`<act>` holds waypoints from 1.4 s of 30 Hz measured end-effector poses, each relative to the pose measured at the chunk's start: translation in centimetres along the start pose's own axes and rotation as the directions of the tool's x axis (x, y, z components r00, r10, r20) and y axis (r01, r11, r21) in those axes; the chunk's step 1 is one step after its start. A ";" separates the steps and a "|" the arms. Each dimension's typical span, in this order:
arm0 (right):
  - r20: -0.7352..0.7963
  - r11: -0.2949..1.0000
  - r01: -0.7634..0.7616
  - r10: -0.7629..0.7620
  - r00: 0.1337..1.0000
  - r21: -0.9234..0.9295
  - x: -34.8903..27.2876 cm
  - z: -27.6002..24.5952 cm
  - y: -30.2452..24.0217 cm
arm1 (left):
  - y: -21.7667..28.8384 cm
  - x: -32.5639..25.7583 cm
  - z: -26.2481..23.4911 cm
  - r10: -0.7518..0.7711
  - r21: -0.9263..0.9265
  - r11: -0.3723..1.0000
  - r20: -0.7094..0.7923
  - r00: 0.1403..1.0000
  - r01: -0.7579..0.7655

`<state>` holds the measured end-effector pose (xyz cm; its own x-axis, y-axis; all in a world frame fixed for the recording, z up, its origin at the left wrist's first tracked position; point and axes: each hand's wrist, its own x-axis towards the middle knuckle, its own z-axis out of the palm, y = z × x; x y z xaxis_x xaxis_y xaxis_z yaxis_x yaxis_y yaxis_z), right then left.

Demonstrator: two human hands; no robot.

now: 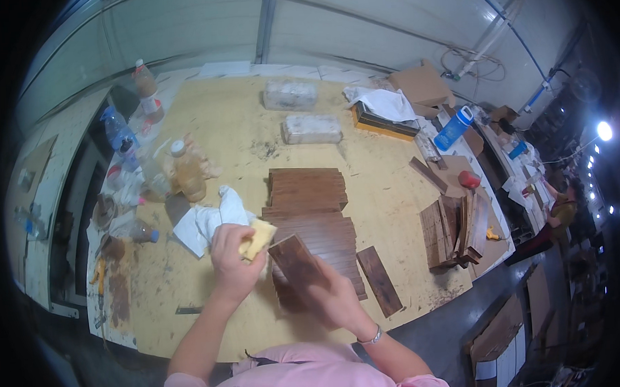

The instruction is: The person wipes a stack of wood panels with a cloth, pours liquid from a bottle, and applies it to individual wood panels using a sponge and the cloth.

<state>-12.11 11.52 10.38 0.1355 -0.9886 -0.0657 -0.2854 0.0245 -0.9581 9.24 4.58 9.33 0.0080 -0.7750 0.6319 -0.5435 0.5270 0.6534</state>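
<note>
My left hand (233, 259) is closed on a pale yellow sponge (258, 239), just left of the wood. In my right hand (335, 296) a dark brown wooden board (295, 262) is gripped by its lower end, tilted, its upper end close to the sponge. Beneath and behind it lie rows of stacked brown wooden strips (311, 224) on the pale tabletop. A single loose dark board (379, 281) rests to the right of that stack. A crumpled white cloth (218, 216) lies just beyond my left hand.
Several bottles crowd the left side, among them an amber one (189, 172). Two wrapped blocks (312, 129) sit toward the back. At the right are a pile of wooden pieces (455, 229), a red object (468, 180) and a blue bottle (453, 128). Cardboard (499, 337) stands on the floor.
</note>
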 end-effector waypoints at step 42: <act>0.373 -0.151 -0.374 -0.034 0.927 0.915 2.5 -0.9 2.8 | 9.1 -5.4 0.6 0.291 -0.444 0.879 0.209 0.934 -0.174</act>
<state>-13.39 8.98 7.73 0.4895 -0.8620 -0.1321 0.8606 0.5019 -0.0863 3.70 13.34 11.61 -0.3260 -0.6432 0.6928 -0.1068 0.7532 0.6491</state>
